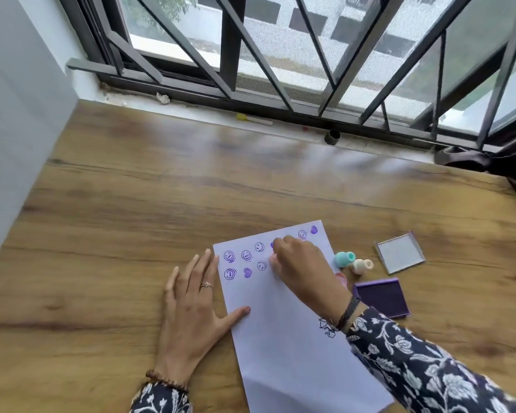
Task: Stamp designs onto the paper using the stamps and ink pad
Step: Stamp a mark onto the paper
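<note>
A white sheet of paper (292,332) lies on the wooden table, with purple smiley, round and heart prints along its top. My left hand (194,305) lies flat on the paper's left edge, fingers spread. My right hand (301,269) is closed over a small stamp, pressing it down on the paper in the second row; the stamp is almost hidden by my fingers. To the right lie a teal stamp (344,259) and a cream stamp (361,266) on their sides. The purple ink pad (383,298) sits open beside my right wrist, its clear lid (399,253) farther back.
A pink thing (341,278) peeks out beside my right wrist. The wooden table (131,219) reaches back to a window sill with a barred window. A small dark cylinder (332,137) and a yellow-tipped stick (252,119) lie on the sill. Dark cloth (489,162) hangs at the right.
</note>
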Available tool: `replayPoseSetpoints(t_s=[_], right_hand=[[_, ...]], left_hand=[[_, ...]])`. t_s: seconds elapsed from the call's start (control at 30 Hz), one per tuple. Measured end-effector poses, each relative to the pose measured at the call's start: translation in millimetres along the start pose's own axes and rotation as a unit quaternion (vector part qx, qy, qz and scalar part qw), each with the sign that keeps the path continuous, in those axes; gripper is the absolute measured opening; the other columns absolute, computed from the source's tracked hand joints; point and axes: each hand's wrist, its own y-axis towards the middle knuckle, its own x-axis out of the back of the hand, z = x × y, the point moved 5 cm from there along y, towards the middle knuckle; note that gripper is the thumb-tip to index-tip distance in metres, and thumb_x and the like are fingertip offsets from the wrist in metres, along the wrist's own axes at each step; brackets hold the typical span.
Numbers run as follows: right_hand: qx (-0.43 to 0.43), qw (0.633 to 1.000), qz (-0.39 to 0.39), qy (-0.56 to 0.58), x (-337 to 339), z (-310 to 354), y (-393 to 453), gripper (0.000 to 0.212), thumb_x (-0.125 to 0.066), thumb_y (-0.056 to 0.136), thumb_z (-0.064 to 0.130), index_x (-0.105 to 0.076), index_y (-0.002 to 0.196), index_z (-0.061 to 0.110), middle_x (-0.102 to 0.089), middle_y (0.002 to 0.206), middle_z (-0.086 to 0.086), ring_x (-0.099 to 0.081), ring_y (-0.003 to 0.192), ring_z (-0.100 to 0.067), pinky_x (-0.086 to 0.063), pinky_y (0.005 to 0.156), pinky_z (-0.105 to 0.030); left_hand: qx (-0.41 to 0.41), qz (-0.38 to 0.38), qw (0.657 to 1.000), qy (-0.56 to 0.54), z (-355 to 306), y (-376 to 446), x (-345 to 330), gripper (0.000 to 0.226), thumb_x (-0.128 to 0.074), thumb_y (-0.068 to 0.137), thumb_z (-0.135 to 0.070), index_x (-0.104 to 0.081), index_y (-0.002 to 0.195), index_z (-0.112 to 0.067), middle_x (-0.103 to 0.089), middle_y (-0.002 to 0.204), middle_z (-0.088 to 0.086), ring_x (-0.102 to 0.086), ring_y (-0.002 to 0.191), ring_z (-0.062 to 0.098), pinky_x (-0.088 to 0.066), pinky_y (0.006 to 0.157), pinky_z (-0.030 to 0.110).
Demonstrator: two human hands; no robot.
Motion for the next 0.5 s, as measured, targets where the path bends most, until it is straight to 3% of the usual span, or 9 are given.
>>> replayPoseSetpoints(t_s=[0.3, 0.4, 0.43, 0.5], right_hand=[[0.039, 0.999, 0.021, -0.015, 6.9, 1.8, -7.9, 0.009, -0.042, 0.09, 0.006, -0.043, 0.083, 0.012, -0.062, 0.096, -0.017, -0.06, 0.085, -0.037, -0.03, 0.061, -0.035], [-0.013, 0.996, -0.004, 0.088, 7.2, -13.5, -18.5, 0.013, -0.046, 0.092, 0.018, -0.055, 0.097, 0.009, -0.066, 0.102, -0.01, -0.061, 0.092, -0.03, -0.039, 0.069, -0.035], [-0.062, 0.978, -0.033, 0.197, 8.3, -22.5, -24.6, 0.015, -0.051, 0.091, 0.023, -0.059, 0.098, 0.011, -0.068, 0.1, -0.007, -0.061, 0.091, -0.026, -0.043, 0.073, -0.035], [-0.168, 0.87, -0.11, 0.45, 9.8, -39.4, -42.9, 0.013, -0.06, 0.087, 0.025, -0.065, 0.092, 0.013, -0.07, 0.091, -0.003, -0.064, 0.082, -0.02, -0.049, 0.074, -0.033]], left_hand=[[0.006, -0.007, 1.0, 0.002, -4.8, -2.5, 8.0, 0.096, -0.039, 0.061, -0.077, -0.041, 0.133, -0.013, -0.044, 0.143, 0.006, -0.037, 0.131, 0.02, -0.013, 0.109, 0.04], [0.003, -0.013, 1.0, 0.004, -4.8, -3.9, 8.8, 0.103, -0.028, 0.061, -0.085, -0.039, 0.135, -0.014, -0.042, 0.145, 0.005, -0.037, 0.133, 0.021, -0.011, 0.11, 0.04], [0.002, -0.02, 1.0, 0.005, -4.5, -3.9, 9.0, 0.106, -0.02, 0.062, -0.088, -0.039, 0.135, -0.014, -0.041, 0.145, 0.005, -0.036, 0.133, 0.021, -0.01, 0.11, 0.04], [0.002, -0.025, 1.0, 0.004, -4.9, -3.7, 8.7, 0.108, -0.01, 0.062, -0.089, -0.038, 0.135, -0.015, -0.041, 0.145, 0.005, -0.036, 0.134, 0.021, -0.012, 0.112, 0.042]])
